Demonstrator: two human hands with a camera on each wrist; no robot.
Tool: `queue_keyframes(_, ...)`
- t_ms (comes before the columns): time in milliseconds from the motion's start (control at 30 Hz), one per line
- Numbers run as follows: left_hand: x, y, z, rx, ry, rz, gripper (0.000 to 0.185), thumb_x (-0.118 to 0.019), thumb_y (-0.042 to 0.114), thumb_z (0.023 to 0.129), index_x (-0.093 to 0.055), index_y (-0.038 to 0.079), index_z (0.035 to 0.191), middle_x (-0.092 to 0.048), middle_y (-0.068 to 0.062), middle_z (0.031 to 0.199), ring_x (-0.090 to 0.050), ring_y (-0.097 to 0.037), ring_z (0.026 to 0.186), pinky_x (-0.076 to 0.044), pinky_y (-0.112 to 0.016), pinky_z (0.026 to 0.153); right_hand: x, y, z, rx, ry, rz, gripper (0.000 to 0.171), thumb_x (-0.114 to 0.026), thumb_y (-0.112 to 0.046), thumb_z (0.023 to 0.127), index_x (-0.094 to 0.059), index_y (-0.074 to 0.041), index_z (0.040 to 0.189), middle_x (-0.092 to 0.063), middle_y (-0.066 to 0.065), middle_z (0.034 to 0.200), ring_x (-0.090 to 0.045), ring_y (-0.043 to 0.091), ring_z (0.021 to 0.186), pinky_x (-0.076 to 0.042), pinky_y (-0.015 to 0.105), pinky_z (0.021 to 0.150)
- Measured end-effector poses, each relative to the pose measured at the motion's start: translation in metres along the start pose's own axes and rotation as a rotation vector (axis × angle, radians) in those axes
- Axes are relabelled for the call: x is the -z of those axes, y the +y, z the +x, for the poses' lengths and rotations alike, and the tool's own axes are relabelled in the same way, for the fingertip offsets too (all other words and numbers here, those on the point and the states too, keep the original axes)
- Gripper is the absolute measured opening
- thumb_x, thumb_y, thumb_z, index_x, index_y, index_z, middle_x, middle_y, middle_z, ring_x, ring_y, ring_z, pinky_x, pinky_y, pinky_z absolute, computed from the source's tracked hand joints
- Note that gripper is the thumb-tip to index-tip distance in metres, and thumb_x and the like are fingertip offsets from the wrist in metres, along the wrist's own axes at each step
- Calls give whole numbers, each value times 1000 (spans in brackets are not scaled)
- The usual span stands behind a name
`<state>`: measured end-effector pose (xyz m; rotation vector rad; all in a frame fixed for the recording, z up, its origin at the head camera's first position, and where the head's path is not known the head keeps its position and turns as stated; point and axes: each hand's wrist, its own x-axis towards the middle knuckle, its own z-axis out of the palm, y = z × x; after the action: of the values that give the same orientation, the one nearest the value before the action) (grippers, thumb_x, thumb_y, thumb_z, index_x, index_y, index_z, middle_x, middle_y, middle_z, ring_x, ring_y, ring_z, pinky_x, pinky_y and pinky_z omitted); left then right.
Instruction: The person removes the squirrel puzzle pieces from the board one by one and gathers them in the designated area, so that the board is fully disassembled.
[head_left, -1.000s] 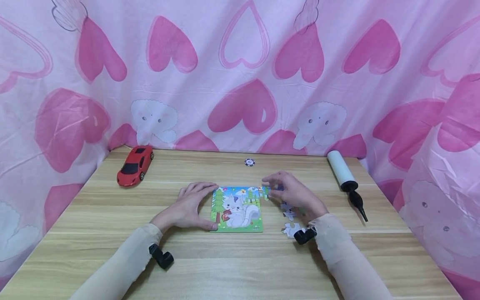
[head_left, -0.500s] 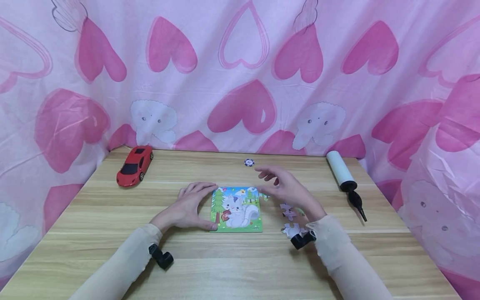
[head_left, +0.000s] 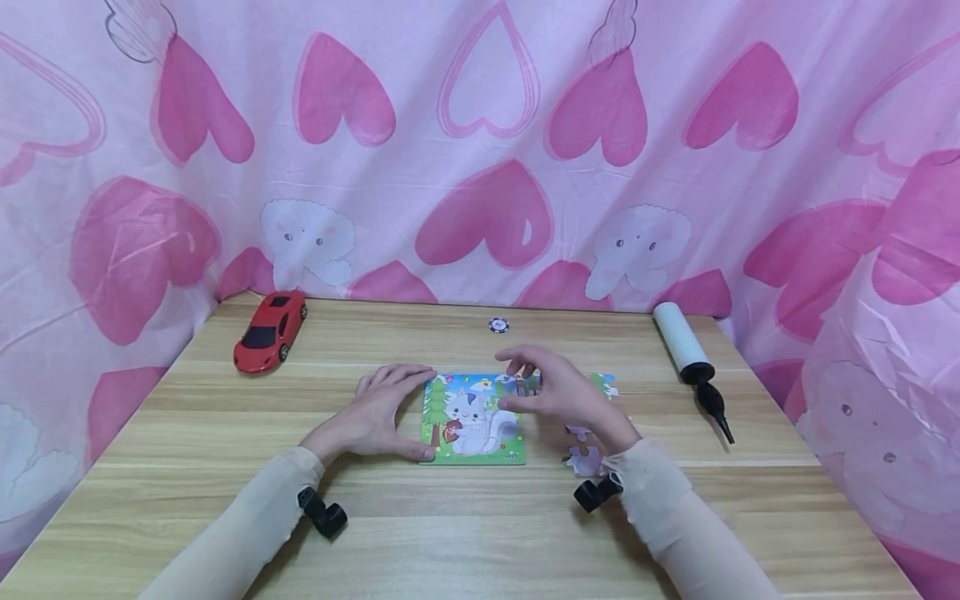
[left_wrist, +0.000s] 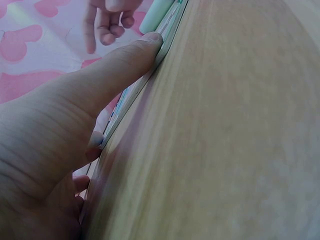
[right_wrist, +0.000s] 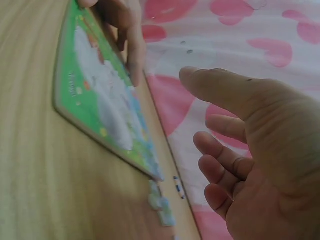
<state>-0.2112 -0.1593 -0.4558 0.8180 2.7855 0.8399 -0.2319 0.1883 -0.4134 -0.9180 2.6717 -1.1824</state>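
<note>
Head view: we are bracing the puzzle board [head_left: 474, 418], lying near the table's [head_left: 187, 467] middle, with our left hand [head_left: 378, 417] spread along its left edge, while our right hand [head_left: 558, 392], relaxed and holding nothing, is hovering over its far right corner, nearer the loose pieces [head_left: 581, 446].

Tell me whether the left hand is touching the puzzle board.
Touching. The left wrist view shows the left hand with its thumb tip pressed against the edge of the puzzle board; the head view shows the fingers along the board's left side.
</note>
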Motion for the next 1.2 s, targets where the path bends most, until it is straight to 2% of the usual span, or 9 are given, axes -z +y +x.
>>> queue_keyframes(133,0,0,0,0,0,1,126,-92,76,71,-42,19,173,-39,-8,176,-31,-39,159,-24,-73,125,-6,2,0,-13,-59,-37,75,-100,-23,86,-66,-7,150,-73,10,123,-66,31,110,-57,53,99)
queue_keyframes(400,0,0,0,-1,1,-3,127,-92,78,71,-43,18,172,-39,-7,176,-31,-39,159,-25,-73,125,-12,1,-1,-105,-156,-97,79,-102,-28,83,-66,-17,152,-70,-2,123,-62,21,110,-55,44,102)
queue_keyframes(633,0,0,0,-2,2,5,127,-92,77,71,-43,18,172,-40,-7,176,-31,-38,159,-25,-72,124,-12,0,-3,-122,-186,-140,75,-100,-28,87,-66,-21,153,-68,-4,124,-59,20,113,-54,42,101)
queue_keyframes(800,0,0,0,-2,3,7,128,-92,77,71,-42,18,173,-40,-7,176,-31,-39,159,-25,-72,124,-12,-2,-4,-118,-214,-179,66,-97,-27,90,-71,-19,149,-67,-6,121,-56,21,113,-53,40,97)
queue_keyframes(1200,0,0,0,1,4,6,128,-92,78,71,-43,17,172,-40,-7,176,-31,-39,159,-25,-72,125,-13,-3,-3,-143,-237,-155,56,-95,-24,92,-76,-23,144,-66,-8,123,-53,20,110,-51,40,92)
